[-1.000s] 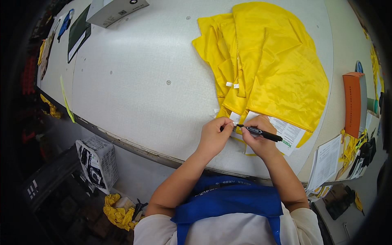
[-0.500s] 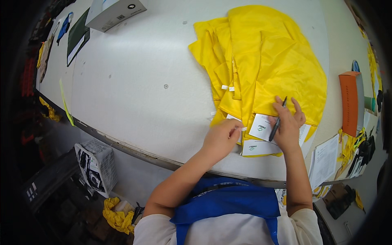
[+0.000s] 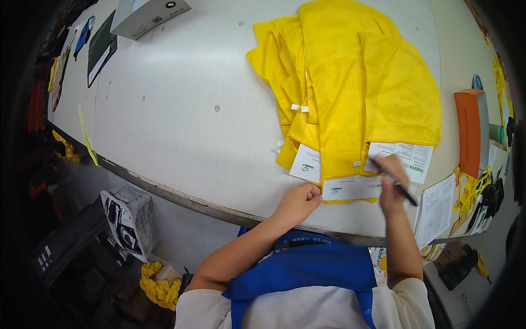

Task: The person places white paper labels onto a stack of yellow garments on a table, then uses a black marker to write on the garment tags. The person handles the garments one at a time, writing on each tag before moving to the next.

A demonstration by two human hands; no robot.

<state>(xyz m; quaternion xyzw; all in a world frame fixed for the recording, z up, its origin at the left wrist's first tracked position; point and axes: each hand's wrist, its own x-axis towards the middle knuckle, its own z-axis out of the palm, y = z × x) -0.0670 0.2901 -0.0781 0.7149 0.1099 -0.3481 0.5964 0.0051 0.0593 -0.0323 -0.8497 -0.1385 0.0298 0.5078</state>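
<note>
Yellow fabric pieces (image 3: 337,93) lie fanned and overlapping across a pale bench (image 3: 175,137) as a person in a blue apron (image 3: 307,268) works along their lower edges. The right hand (image 3: 393,178), blurred, has its fingers closed around a black pen (image 3: 405,193), which slants over the hems near a small white tag (image 3: 357,164); whether its tip touches anything cannot be told. The left hand (image 3: 298,205) rests at the near side of the pile, fingers drawn narrow beside the left corner of a white printed card (image 3: 350,189). Whether they pinch the cloth there is unclear.

The work looks to be partway along. The pieces are spread, and further cards show at the hems, one to the left (image 3: 307,163) and one to the right (image 3: 419,162). Two more tags (image 3: 300,108) stand out higher on the left, too small to show if they bear ink. The overlap hides how many pieces are finished and how many remain. An orange box (image 3: 468,137) and printed sheets (image 3: 436,214) flank the pile at right.
</note>
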